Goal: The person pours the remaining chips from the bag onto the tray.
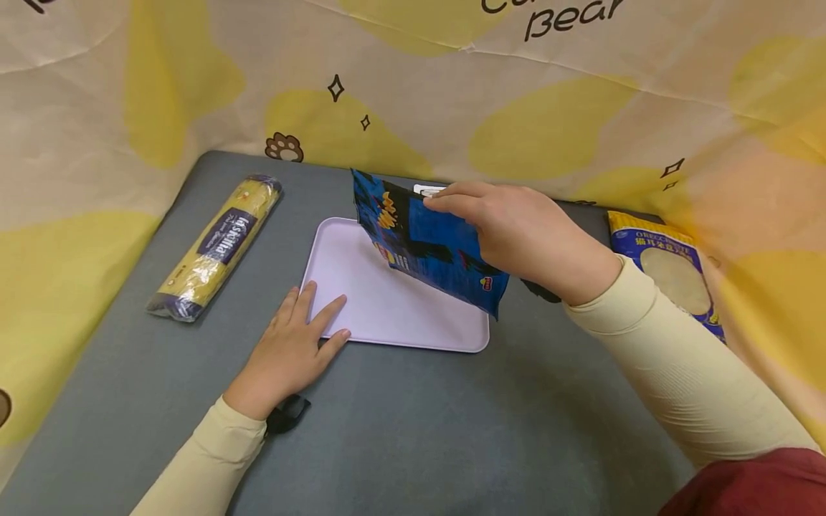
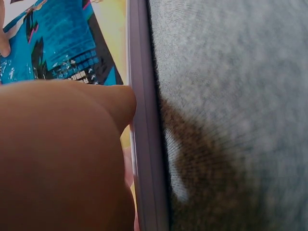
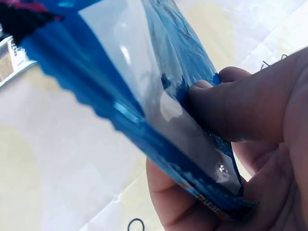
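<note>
A purple tray (image 1: 413, 319) lies on the grey table. Above it, tilted, is a blue and black snack-style packet (image 1: 445, 236), gripped near its upper edge by my right hand (image 1: 525, 233). In the right wrist view the thumb presses one face of the packet (image 3: 159, 96), with fingers behind the other side. My left hand (image 1: 287, 351) rests on the tray's front left corner, fingers spread and fairly straight. In the left wrist view its thumb touches the tray's rim (image 2: 144, 106). The packet hides part of the tray.
A long yellow and purple pasta pack (image 1: 216, 247) lies left of the tray. To the right is a blue and yellow orecchiette bag (image 1: 674, 272), partly behind my right forearm. A white item (image 1: 426, 190) shows behind the packet. Patterned yellow cloth (image 1: 548, 129) borders the table.
</note>
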Motion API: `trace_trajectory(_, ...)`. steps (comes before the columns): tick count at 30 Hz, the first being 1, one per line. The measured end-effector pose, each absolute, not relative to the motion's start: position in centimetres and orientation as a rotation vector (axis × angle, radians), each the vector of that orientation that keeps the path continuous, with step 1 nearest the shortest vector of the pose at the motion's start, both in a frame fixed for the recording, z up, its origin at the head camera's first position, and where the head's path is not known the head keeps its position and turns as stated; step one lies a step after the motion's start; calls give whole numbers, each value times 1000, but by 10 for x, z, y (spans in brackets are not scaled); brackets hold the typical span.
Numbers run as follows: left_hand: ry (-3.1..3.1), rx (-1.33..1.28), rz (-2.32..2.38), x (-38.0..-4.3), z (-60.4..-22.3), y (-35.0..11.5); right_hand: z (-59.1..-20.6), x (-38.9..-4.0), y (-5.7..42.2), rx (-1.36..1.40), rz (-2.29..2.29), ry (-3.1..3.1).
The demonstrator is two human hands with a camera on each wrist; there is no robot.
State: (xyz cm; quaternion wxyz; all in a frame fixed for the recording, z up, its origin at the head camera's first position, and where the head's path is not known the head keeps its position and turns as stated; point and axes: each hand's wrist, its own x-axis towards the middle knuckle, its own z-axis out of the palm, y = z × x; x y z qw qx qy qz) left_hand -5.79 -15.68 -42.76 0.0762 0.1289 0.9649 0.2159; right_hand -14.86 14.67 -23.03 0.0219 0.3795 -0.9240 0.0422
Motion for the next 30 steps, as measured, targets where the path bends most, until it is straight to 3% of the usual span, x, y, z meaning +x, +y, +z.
trace_trajectory(30,2877,377,649,-60,-429,-157,-212,-157,127,1100,30,-2964)
